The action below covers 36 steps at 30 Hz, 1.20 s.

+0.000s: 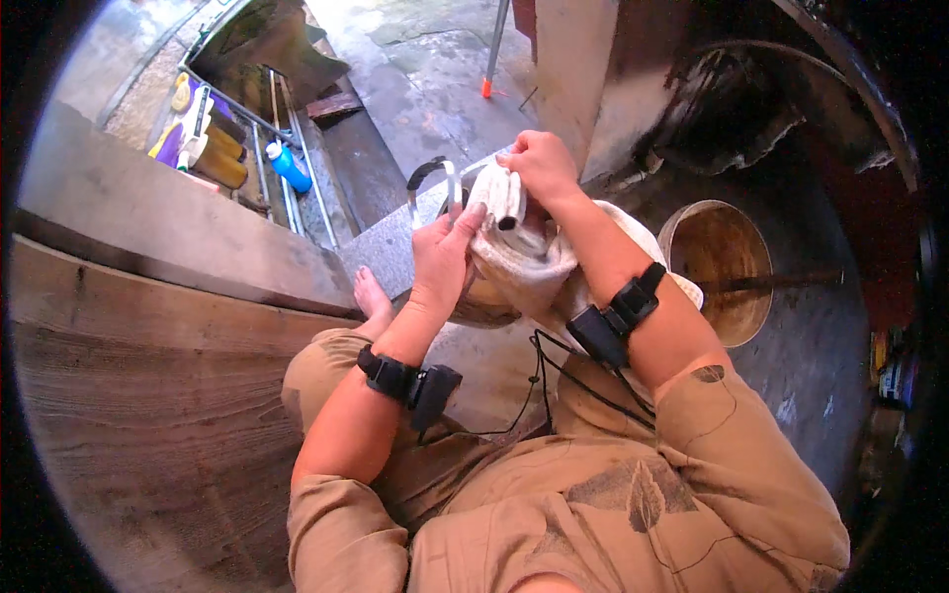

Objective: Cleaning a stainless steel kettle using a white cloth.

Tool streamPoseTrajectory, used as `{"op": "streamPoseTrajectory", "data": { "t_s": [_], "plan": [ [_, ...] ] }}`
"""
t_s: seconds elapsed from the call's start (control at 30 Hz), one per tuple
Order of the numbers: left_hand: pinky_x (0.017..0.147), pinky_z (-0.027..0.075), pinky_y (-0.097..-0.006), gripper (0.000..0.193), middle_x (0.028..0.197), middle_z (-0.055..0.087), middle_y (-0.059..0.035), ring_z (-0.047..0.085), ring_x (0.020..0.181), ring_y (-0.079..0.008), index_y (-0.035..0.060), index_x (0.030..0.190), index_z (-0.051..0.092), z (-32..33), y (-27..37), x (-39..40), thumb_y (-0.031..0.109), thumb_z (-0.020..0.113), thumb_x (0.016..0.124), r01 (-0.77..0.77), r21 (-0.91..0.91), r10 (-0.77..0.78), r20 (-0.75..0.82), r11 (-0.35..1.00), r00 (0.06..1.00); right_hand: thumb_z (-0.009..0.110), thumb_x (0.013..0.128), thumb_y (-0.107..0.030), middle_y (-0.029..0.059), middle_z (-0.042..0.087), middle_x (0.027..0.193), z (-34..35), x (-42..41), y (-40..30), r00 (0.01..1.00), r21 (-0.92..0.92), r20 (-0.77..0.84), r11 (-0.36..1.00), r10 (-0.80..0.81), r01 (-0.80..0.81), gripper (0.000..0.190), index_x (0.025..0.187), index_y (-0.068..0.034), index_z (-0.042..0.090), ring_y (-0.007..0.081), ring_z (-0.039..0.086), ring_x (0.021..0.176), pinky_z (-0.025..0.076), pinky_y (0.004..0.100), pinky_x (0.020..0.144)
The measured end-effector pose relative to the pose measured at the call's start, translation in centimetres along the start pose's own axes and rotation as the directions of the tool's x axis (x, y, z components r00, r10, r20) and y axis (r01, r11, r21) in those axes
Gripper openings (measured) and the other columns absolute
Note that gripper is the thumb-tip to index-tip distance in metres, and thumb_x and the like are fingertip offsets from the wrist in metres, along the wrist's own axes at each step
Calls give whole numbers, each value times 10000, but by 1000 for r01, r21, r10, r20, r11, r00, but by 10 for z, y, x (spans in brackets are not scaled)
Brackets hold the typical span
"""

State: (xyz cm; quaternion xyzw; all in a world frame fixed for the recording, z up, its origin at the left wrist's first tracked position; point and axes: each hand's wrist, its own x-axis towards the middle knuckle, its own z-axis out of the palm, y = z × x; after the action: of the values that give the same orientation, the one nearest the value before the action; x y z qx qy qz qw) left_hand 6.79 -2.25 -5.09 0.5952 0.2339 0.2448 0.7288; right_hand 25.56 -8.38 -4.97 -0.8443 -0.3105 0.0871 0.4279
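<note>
Both hands grip an off-white cloth bag (523,267), its upper edge gathered into folds. My left hand (441,252) pinches the left side of the folds between thumb and fingers. On the far side, my right hand (545,164) is closed on the top of the gathered cloth. Under the bag is a rounded metal pot (485,307), mostly hidden by the cloth and my left hand. Its raised handle (430,174), with a dark grip, stands just beyond my left hand. What the bag contains cannot be seen.
A round brown-lined container (715,274) stands on the dark floor at right. A blue bottle (289,167) lies by metal rails at upper left. A pole (497,44) with an orange tip rests on the wet floor. A wooden panel (148,400) borders my left side.
</note>
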Motion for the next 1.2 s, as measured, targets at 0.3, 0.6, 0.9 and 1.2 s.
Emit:
{"op": "streamPoseTrajectory", "data": {
  "t_s": [0.3, 0.6, 0.9, 1.2],
  "plan": [
    [643, 499, -287, 183, 839, 646, -45, 615, 726, -142, -14, 909, 672, -35, 16, 32, 163, 631, 922, -53, -353, -111, -426, 934, 898, 709, 808, -392, 90, 651, 759, 0, -48, -35, 969, 428, -5, 876, -245, 223, 342, 861, -60, 647, 250, 636, 692, 484, 366, 630],
    [668, 506, -324, 177, 869, 662, -98, 637, 750, -196, -47, 901, 651, -38, 26, 30, 130, 642, 905, -39, -441, -176, -436, 897, 883, 674, 745, -78, 124, 646, 1008, 17, -71, -56, 857, 116, 89, 860, -507, 497, 240, 981, -109, 638, 328, 628, 901, 497, 373, 815],
    [788, 525, -372, 201, 1004, 652, -113, 647, 886, -242, -43, 1053, 610, -46, 33, 33, 42, 646, 874, -70, -539, -218, -452, 839, 865, 723, 734, -282, 87, 604, 986, 21, -75, -45, 781, -144, 8, 772, -625, 619, 250, 946, -174, 644, 324, 610, 870, 493, 429, 741],
    [816, 520, -381, 205, 1003, 655, -86, 642, 920, -230, 34, 1054, 621, -27, 37, 25, 203, 587, 943, 36, -659, -393, -403, 751, 826, 665, 801, -204, 65, 607, 942, 37, -81, -46, 818, -41, -88, 822, -569, 568, 145, 926, -138, 629, 309, 606, 876, 510, 414, 722]
  ]
}}
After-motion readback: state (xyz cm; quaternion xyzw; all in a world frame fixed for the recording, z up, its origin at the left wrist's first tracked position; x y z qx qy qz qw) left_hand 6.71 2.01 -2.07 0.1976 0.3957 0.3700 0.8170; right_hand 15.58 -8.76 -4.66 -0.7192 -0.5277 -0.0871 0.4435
